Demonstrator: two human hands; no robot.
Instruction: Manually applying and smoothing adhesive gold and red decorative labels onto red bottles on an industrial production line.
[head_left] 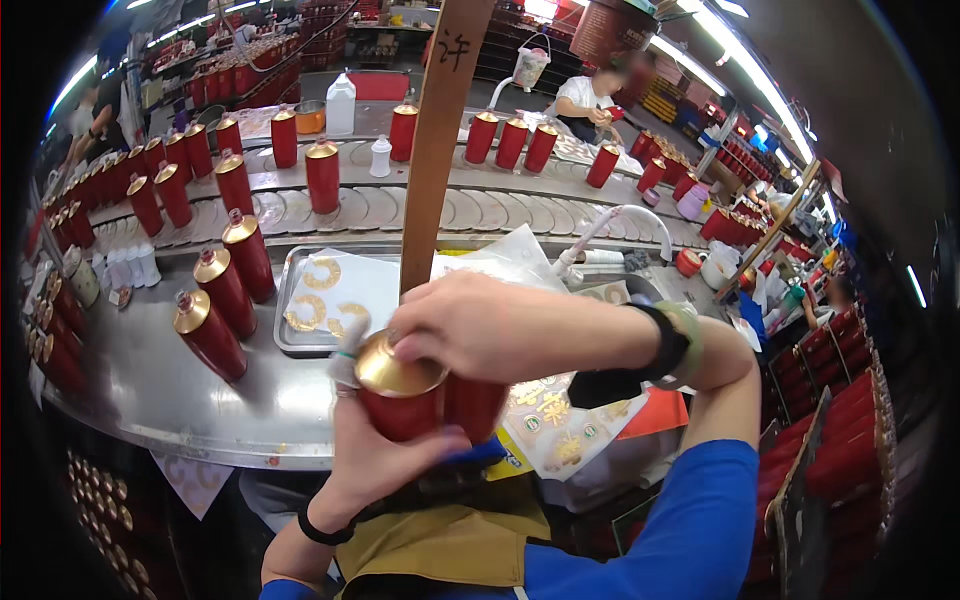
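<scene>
- Left hand (375, 455) has a closed grip round the red bottle (405, 395).
- Right hand (480, 325) pinches at its gold shoulder.
- More bottles (225, 290) stand on the steel surface (150, 375).

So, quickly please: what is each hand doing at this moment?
Left hand: closed around the red bottle, holding it.
Right hand: fingers curled on the bottle's gold top.

Gold ring labels (322, 290) in metal tray (290, 345); gold sticker sheets (560, 430), perhaps bagged, under wrist.
</scene>
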